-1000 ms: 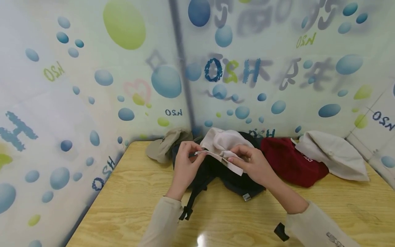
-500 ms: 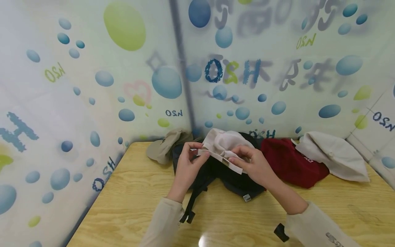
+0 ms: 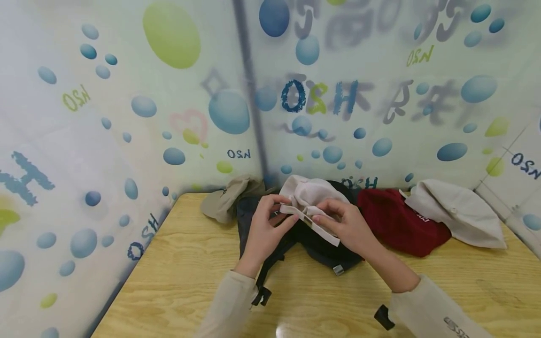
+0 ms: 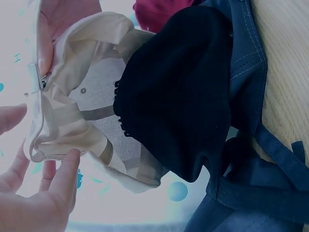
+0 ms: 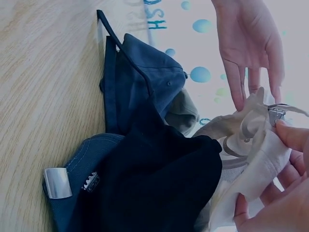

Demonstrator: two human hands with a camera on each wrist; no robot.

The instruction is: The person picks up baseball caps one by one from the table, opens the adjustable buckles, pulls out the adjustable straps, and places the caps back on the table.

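Note:
Both hands hold a cream cap (image 3: 317, 191) by its back opening, above the middle of the table. My left hand (image 3: 270, 227) has its thumb and fingers at the cap's back band; the left wrist view shows the fingertips against the fabric edge. My right hand (image 3: 348, 225) grips the other side, its thumb beside a metal buckle (image 5: 275, 113). A loose strap end (image 3: 327, 236) sticks out past the buckle below the right fingers. Directly behind and under the cap lies a black cap (image 4: 178, 92), partly covering the cream cap's inside in the left wrist view.
Dark navy caps (image 5: 145, 67) lie beneath the hands, one with a metal clasp (image 5: 58, 183). A khaki cap (image 3: 230, 199) sits left, a maroon cap (image 3: 401, 223) and an off-white cap (image 3: 458, 213) right. A printed wall (image 3: 380, 117) stands behind the wooden table (image 3: 181, 281).
My left hand has shifted right, closer to the right hand, along the cream cap's back band. The strap end hangs slightly lower and further right. The right hand has hardly moved.

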